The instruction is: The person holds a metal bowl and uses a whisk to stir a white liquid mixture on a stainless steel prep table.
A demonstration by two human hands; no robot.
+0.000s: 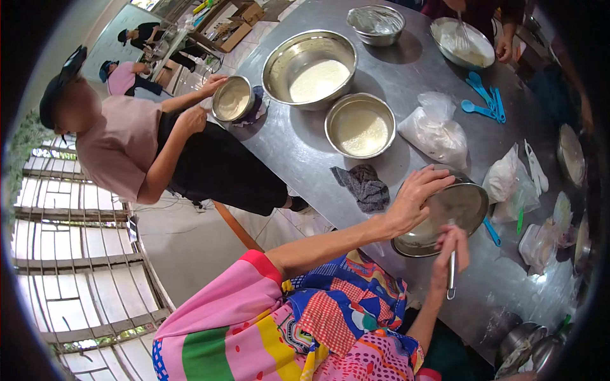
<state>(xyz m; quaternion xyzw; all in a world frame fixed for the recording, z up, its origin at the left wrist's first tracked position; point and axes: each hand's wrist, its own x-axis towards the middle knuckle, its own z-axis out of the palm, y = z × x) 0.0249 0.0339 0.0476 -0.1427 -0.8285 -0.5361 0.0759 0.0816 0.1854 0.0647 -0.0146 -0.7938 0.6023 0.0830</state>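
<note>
In front of me a stainless steel mixing bowl [479,202] leans over on the metal table, with pale batter inside. My left hand [419,197] steadies its rim, fingers spread along the upper left side. With my right hand [452,247] I grip a steel-handled whisk [451,281]; the handle's looped end points towards me. The whisk's head, inside the bowl, is too blurred to make out. A crumpled dark grey cloth [366,188] lies left of the bowl, close to my left wrist. Just right of the bowl is a blue measuring spoon [492,233].
Beyond are a large batter bowl [271,76], a smaller one [329,126], bagged white powder [436,131] and blue measuring spoons [481,102]. At left a person [124,133] holds a bowl [214,102]; another person's hand [504,49] is near a whisking bowl [441,47]. Metal bowls [522,333] stand lower right.
</note>
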